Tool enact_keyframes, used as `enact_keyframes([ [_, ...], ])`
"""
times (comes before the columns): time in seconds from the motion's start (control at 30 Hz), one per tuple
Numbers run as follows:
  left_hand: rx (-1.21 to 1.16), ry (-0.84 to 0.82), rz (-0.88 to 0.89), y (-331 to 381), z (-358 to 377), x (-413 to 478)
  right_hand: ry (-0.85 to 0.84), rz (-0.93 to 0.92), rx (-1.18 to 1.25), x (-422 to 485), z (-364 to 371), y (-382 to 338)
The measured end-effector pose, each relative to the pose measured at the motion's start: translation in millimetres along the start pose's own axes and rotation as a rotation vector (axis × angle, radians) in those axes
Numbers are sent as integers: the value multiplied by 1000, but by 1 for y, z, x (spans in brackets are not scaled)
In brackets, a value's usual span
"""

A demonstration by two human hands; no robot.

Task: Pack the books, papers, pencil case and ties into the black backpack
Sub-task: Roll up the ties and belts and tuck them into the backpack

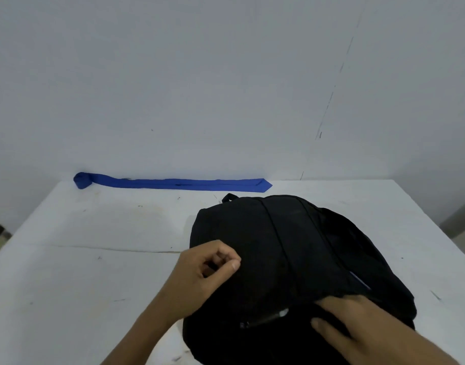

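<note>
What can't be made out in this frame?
1. Head view: the inside of the backpack, hidden by its own black fabric.
2. Head view: the backpack's near end, cut off by the bottom edge.
3. Head view: whether the left hand pinches anything; its curled fingers and the dark fabric hide that.
4. Head view: the slim dark object beside the right hand; pen or zip pull, too blurred.
</note>
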State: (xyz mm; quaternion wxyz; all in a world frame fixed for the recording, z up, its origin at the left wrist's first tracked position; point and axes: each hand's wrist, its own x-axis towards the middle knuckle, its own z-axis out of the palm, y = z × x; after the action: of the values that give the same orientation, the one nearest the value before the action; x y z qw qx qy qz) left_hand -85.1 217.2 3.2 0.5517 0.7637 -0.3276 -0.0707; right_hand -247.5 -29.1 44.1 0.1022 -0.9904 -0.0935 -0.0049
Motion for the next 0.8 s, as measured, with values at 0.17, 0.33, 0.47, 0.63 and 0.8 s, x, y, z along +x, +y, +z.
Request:
enact_keyframes([
  [0.17,-48,142,-117,-34,-42,10,-3,122,392,50,-68,-35],
  [0.33,-49,330,-244,-81,-95,26,146,90,508,179,-40,-53],
  [0.47,29,457,-353,-131,-150,42,57,89,465,289,9,-71],
  [0.63,206,644,-502,-203,-224,61,-53,135,377,385,69,-84],
  [0.8,298,757,-628,-266,-294,86,-126,250,264,455,119,-86],
])
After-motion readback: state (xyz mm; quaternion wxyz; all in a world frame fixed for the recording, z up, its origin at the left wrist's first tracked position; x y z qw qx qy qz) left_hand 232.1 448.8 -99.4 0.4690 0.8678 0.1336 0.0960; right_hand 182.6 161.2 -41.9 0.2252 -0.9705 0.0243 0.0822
